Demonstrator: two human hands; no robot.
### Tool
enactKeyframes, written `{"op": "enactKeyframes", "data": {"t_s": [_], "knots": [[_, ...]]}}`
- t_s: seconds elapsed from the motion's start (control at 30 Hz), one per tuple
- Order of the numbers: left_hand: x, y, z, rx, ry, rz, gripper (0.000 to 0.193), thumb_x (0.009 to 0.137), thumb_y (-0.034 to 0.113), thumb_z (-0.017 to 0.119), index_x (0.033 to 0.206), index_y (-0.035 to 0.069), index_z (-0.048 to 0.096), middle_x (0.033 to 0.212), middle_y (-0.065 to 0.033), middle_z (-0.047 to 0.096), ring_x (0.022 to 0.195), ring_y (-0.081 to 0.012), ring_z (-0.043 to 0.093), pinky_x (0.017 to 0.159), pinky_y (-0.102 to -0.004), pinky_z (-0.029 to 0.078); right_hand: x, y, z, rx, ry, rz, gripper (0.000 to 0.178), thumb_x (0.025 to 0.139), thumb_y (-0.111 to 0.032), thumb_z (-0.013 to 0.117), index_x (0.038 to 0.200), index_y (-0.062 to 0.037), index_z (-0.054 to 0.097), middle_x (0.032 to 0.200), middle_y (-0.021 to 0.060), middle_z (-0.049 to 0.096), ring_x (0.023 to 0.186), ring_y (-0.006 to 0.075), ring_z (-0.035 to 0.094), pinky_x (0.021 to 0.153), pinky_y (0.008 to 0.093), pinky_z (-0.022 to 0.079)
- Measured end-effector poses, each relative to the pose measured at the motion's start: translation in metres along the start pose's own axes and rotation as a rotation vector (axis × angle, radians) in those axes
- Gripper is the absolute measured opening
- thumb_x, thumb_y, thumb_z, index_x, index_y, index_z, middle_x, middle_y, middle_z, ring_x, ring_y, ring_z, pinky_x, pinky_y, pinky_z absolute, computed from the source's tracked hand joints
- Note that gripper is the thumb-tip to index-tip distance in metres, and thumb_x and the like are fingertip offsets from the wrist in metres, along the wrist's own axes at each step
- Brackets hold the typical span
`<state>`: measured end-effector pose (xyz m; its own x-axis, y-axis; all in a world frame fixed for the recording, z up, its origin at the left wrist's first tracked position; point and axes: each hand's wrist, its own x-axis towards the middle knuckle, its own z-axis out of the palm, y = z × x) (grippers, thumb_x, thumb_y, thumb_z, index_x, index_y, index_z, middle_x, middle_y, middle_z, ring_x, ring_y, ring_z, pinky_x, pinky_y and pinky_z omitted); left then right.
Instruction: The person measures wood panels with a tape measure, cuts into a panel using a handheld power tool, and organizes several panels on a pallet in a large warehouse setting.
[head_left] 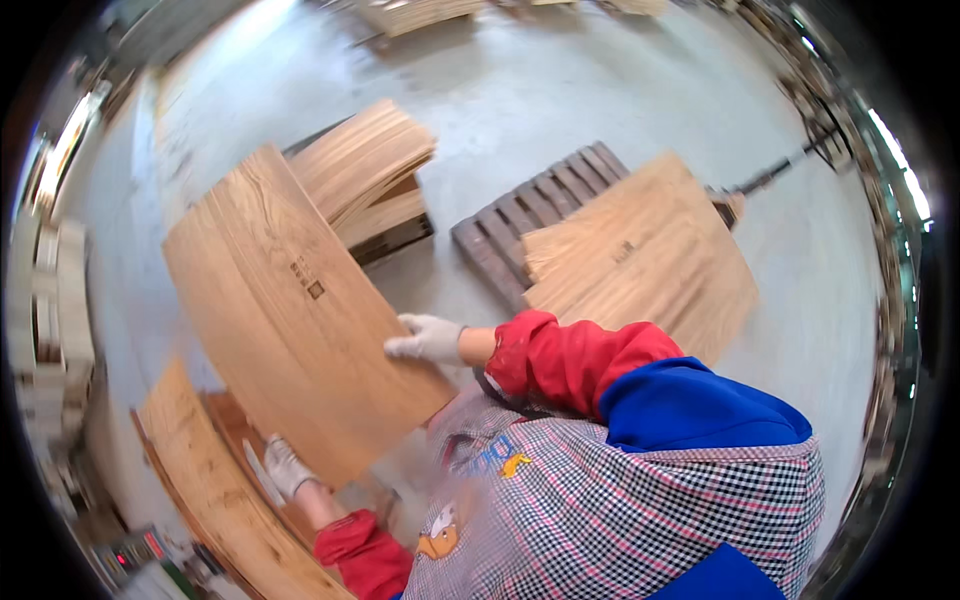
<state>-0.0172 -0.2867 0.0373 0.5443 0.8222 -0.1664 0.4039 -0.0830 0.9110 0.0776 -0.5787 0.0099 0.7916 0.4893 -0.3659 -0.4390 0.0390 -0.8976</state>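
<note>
Head view: right hand [428, 341] grips grained wooden panel [290, 310].

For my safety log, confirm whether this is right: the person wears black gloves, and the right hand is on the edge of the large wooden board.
Wrong on the colour: the head view shows whitish gloves, not black ones. The rest stands: the right hand is on the edge of the large wooden board.

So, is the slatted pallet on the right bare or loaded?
Partly loaded: wooden panels cover the right part of the slatted pallet, while uncovered slats show along its left.
</note>
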Motion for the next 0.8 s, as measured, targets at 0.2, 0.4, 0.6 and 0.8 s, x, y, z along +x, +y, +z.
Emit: {"op": "enactKeyframes", "data": {"t_s": [0.2, 0.4, 0.6, 0.8], "knots": [[0.001, 0.176, 0.039, 0.633, -0.239, 0.831, 0.023, 0.083, 0.021, 0.061, 0.094, 0.001, 0.059, 0.079, -0.0124, 0.060, 0.073, -0.0288, 0.057, 0.067, -0.0353, 0.046, -0.070, -0.093, -0.071, -0.938, 0.634, -0.229, 0.074, 0.076, -0.031, 0.066, 0.136, -0.0064, 0.030, 0.133, 0.0259, 0.033, 0.122, 0.0408, 0.035, 0.103, 0.0447, 0.029], [-0.018, 0.253, 0.029, 0.951, -0.627, 1.713, 0.015, 0.066, 0.012, 0.065, 0.076, 0.007, 0.056, 0.068, -0.0128, 0.054, 0.064, -0.0330, 0.055, 0.060, -0.0390, 0.042, -0.091, -0.110, -0.044, -1.597, 0.868, -0.716, 0.074, 0.066, -0.031, 0.071, 0.132, -0.0150, 0.039, 0.133, 0.0169, 0.038, 0.125, 0.0349, 0.033, 0.104, 0.0540, 0.022], [-0.013, 0.236, 0.041, 0.898, -1.007, 2.017, 0.013, 0.067, 0.014, 0.059, 0.077, 0.012, 0.051, 0.066, -0.0047, 0.051, 0.065, -0.0244, 0.054, 0.062, -0.0387, 0.041, -0.115, -0.041, 0.007, -1.026, 0.315, -0.108, 0.031, 0.066, -0.028, 0.069, 0.094, -0.0157, 0.064, 0.087, 0.0121, 0.064, 0.084, 0.0323, 0.060, 0.073, 0.0418, 0.047], [0.024, 0.213, 0.074, 0.528, -0.897, 2.002, 0.034, 0.074, 0.017, 0.059, 0.104, 0.002, 0.056, 0.102, -0.0155, 0.056, 0.101, -0.0365, 0.051, 0.093, -0.0503, 0.034, -0.117, -0.049, 0.036, -0.884, 0.522, 0.127, 0.032, 0.071, -0.039, 0.061, 0.091, -0.0141, 0.065, 0.086, 0.0142, 0.064, 0.084, 0.0351, 0.060, 0.074, 0.0416, 0.046]]}}
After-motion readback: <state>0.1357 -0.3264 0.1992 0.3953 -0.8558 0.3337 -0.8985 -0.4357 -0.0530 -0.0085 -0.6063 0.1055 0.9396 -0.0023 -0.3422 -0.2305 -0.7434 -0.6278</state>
